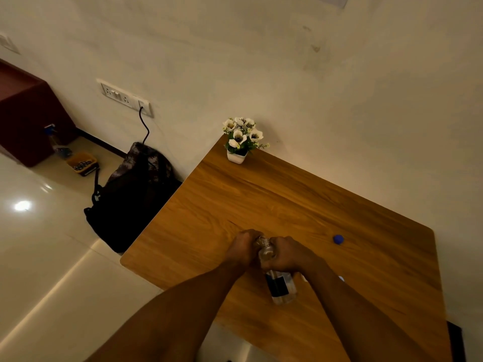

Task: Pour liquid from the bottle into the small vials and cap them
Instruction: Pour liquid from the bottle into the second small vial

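A clear plastic bottle [281, 286] with a dark label is tilted over the wooden table [235, 205], its neck pointing away from me. My right hand [288, 253] grips the bottle near its shoulder. My left hand [243, 245] is curled just left of the bottle's mouth, where a small clear vial [261, 241] shows between the two hands; the fingers hide most of it. A blue cap [338, 239] lies on the table to the right of the hands.
A white pot of white flowers [241, 139] stands at the table's far corner by the wall. A dark backpack [136, 194] sits on the floor left of the table. Something small and white [341, 278] peeks out behind my right forearm.
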